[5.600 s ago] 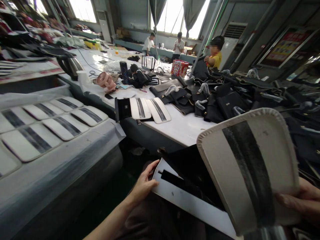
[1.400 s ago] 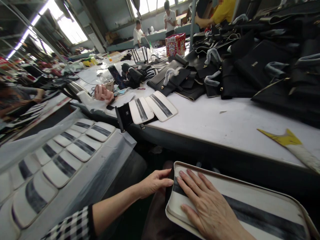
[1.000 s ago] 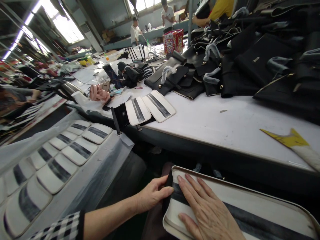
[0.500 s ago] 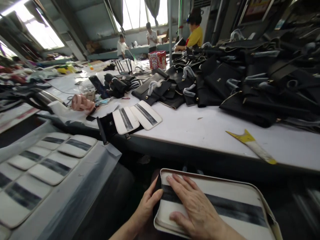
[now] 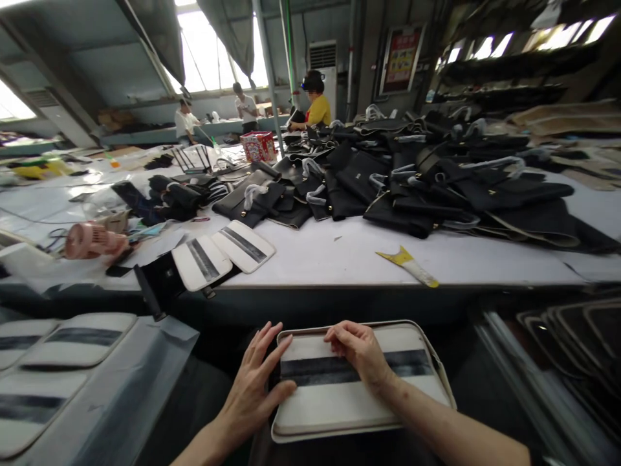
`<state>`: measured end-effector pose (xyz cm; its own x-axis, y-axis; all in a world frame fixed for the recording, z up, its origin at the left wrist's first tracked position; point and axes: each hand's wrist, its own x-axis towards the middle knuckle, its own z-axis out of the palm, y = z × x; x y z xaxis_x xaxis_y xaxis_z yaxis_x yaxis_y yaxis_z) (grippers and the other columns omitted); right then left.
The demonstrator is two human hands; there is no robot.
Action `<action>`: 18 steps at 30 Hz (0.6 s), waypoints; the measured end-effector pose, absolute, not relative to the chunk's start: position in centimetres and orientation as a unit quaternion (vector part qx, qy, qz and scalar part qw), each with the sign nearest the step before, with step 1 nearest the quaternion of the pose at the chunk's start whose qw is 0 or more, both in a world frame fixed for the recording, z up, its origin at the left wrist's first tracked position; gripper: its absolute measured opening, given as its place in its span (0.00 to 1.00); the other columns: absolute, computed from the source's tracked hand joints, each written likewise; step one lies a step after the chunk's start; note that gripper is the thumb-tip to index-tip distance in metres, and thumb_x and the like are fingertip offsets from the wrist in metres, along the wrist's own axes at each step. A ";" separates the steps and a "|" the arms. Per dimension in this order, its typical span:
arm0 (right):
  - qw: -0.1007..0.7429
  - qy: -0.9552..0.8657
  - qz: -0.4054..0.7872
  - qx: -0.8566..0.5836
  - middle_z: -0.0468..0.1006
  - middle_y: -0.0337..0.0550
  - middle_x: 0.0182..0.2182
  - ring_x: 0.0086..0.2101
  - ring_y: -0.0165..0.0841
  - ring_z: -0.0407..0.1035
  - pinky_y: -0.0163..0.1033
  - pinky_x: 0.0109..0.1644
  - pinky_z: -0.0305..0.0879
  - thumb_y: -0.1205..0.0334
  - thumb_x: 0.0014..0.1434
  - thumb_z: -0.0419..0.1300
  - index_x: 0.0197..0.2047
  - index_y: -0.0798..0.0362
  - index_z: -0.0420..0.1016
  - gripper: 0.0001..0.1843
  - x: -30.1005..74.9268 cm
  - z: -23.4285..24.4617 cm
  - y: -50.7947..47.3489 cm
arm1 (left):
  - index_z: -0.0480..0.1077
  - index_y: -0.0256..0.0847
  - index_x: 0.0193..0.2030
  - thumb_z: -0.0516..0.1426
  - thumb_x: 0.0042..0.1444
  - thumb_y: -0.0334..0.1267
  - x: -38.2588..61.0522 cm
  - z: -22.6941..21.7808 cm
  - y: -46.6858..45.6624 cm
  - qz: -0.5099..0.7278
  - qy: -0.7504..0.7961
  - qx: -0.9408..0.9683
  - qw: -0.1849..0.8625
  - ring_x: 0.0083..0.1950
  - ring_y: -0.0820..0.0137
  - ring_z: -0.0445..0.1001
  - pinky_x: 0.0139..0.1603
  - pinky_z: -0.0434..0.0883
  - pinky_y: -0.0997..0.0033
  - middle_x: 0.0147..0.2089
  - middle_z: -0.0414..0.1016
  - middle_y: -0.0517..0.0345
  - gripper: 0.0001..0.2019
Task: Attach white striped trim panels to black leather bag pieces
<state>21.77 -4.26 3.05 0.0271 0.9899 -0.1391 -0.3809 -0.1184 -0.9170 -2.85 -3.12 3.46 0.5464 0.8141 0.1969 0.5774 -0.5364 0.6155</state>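
A white bag panel with a dark stripe [image 5: 339, 401] lies flat on my lap at the bottom centre. My left hand [image 5: 255, 388] rests against its left edge, fingers stretched out and apart. My right hand [image 5: 359, 349] lies on top of the panel over the stripe, fingers curled down and pressing on it. Neither hand grips anything.
A long white worktable [image 5: 339, 252] runs ahead, piled with black bags [image 5: 417, 188]. Two more striped panels [image 5: 223, 252], a pink fan [image 5: 90, 239] and a yellow-tipped scraper [image 5: 407, 265] lie on it. Striped panels [image 5: 63, 336] cover a surface at left. Three people work far back.
The panel came down flat onto my lap and my right hand slid along it, its fingers now curled. My view swung right, showing more of the bag pile.
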 end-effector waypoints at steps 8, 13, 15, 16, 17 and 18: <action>0.612 -0.211 0.672 -0.358 0.77 0.47 0.26 0.22 0.27 0.63 0.34 0.25 0.57 0.43 0.56 0.62 0.25 0.59 0.77 0.25 22.8 5.6 -3.7 | 0.67 0.47 0.58 0.58 0.59 0.44 6.3 8.7 -3.6 0.049 0.232 0.943 0.233 0.53 0.58 0.70 0.55 0.69 0.55 0.54 0.72 0.52 0.20; 0.680 -0.204 0.604 -0.362 0.80 0.48 0.33 0.28 0.32 0.70 0.38 0.31 0.67 0.44 0.57 0.62 0.33 0.56 0.77 0.21 30.4 8.1 -4.6 | 0.67 0.49 0.57 0.55 0.62 0.43 8.9 8.5 -3.6 -0.010 0.256 0.946 0.201 0.47 0.59 0.71 0.46 0.71 0.55 0.48 0.72 0.53 0.17; 0.711 -0.176 0.515 -0.445 0.80 0.45 0.33 0.32 0.34 0.73 0.38 0.36 0.69 0.46 0.53 0.66 0.34 0.55 0.77 0.19 34.2 6.6 -5.5 | 0.70 0.46 0.48 0.55 0.62 0.45 9.9 8.1 -3.5 -0.008 0.252 0.950 0.184 0.49 0.57 0.70 0.50 0.70 0.52 0.49 0.71 0.53 0.10; 0.715 -0.156 0.489 -0.475 0.79 0.44 0.32 0.33 0.33 0.73 0.37 0.37 0.69 0.47 0.53 0.66 0.33 0.55 0.76 0.18 35.8 5.5 -6.0 | 0.70 0.45 0.46 0.56 0.62 0.46 10.5 8.0 -3.5 0.002 0.241 0.953 0.182 0.53 0.56 0.68 0.54 0.68 0.52 0.53 0.70 0.53 0.10; 0.708 -0.141 0.475 -0.503 0.78 0.43 0.30 0.32 0.32 0.73 0.36 0.36 0.69 0.48 0.54 0.66 0.32 0.56 0.75 0.18 36.8 4.2 -6.5 | 0.69 0.43 0.45 0.56 0.62 0.46 11.2 7.9 -3.4 0.014 0.227 0.956 0.183 0.57 0.56 0.66 0.58 0.66 0.52 0.56 0.69 0.52 0.11; 0.695 -0.133 0.472 -0.527 0.78 0.43 0.30 0.31 0.32 0.72 0.36 0.35 0.69 0.49 0.55 0.66 0.32 0.57 0.75 0.18 37.5 2.8 -7.1 | 0.68 0.42 0.46 0.57 0.62 0.46 11.9 7.8 -3.4 0.024 0.214 0.958 0.188 0.60 0.56 0.64 0.61 0.64 0.53 0.59 0.66 0.51 0.12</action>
<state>37.46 -7.10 2.84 0.5193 0.7953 -0.3127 -0.5159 0.0001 -0.8566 11.88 -3.37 7.79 0.9071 0.4194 -0.0342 0.4013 -0.8378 0.3701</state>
